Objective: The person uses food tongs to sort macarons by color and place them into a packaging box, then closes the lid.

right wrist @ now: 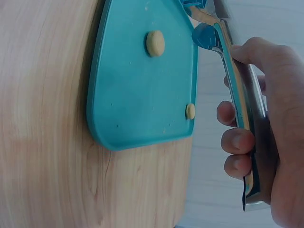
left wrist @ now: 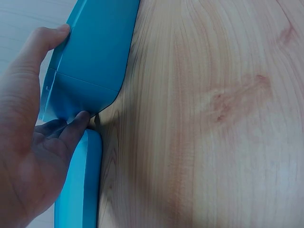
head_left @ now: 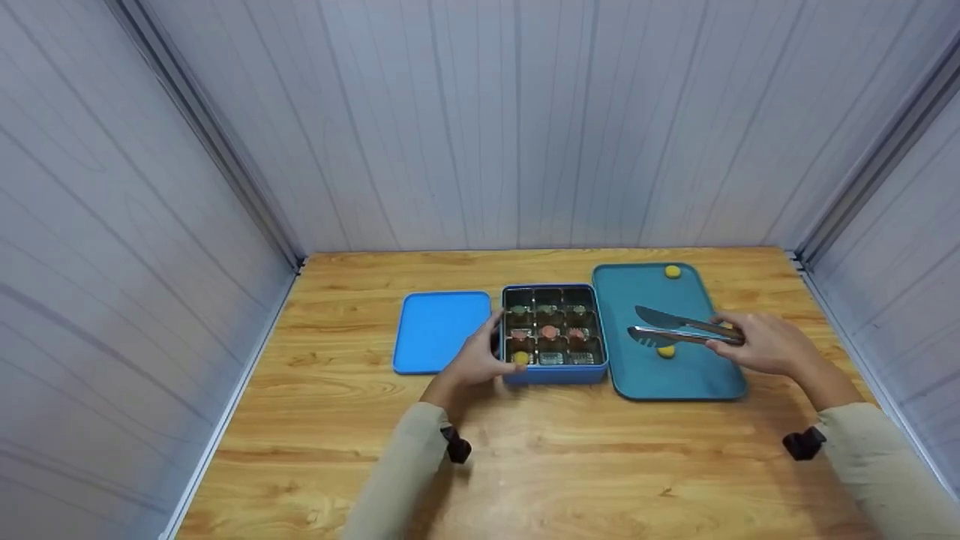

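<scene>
Tongs up over the teal tray, tips apart, the right hand wrapped round their far end from the box! A yellow piece on the tray shows close by the tips. The left hand grips the near-left corner of the blue box, right at the tray's left edge. Flat blue lid just left; wooden tabletop spreads wide on the near side.

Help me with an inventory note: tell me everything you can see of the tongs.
The tongs look like shiny metal, with two long arms; one broad tip shows slots, the other looks solid. The right hand grips them above the teal tray, tips spread apart, pointing left, holding nothing.
</scene>
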`<control>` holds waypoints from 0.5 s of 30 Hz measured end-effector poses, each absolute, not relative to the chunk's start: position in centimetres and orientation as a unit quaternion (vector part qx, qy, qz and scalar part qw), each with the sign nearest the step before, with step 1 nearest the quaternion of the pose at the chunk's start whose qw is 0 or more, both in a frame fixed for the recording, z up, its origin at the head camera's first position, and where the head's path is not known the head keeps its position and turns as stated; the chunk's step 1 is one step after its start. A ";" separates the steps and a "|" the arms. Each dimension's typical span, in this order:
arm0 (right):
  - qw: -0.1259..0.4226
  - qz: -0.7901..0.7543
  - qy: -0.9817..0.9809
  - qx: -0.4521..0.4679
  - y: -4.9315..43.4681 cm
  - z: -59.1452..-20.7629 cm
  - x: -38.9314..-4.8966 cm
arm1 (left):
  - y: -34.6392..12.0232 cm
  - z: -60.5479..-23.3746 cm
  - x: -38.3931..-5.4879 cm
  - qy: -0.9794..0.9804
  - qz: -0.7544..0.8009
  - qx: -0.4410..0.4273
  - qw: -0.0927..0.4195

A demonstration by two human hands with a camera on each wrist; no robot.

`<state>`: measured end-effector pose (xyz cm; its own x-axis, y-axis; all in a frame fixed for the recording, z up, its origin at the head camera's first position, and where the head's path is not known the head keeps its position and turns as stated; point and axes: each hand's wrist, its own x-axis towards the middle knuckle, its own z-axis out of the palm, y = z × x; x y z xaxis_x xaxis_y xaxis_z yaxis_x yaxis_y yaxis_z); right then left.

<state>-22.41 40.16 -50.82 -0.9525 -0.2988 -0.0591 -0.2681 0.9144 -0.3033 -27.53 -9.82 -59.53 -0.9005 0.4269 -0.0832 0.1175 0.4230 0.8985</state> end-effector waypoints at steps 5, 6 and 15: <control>0.054 -0.143 0.978 -0.142 40.8 -51.6 -22.5 | -9.8 -59.4 -27.4 0.822 0.522 0.164 0.156; 0.055 -0.143 0.978 -0.142 40.9 -51.8 -22.5 | -9.7 -59.3 -27.3 0.820 0.526 0.163 0.157; 0.073 -0.152 0.976 -0.140 42.1 -52.9 -22.6 | -9.7 -59.3 -27.4 0.832 0.509 0.162 0.150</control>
<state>-22.56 42.05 -52.94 -0.9504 -0.2945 -0.1003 -0.2500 0.9148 -0.3174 -27.44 -9.72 -59.33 -0.9027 0.4219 -0.0848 0.1167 0.4298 0.8953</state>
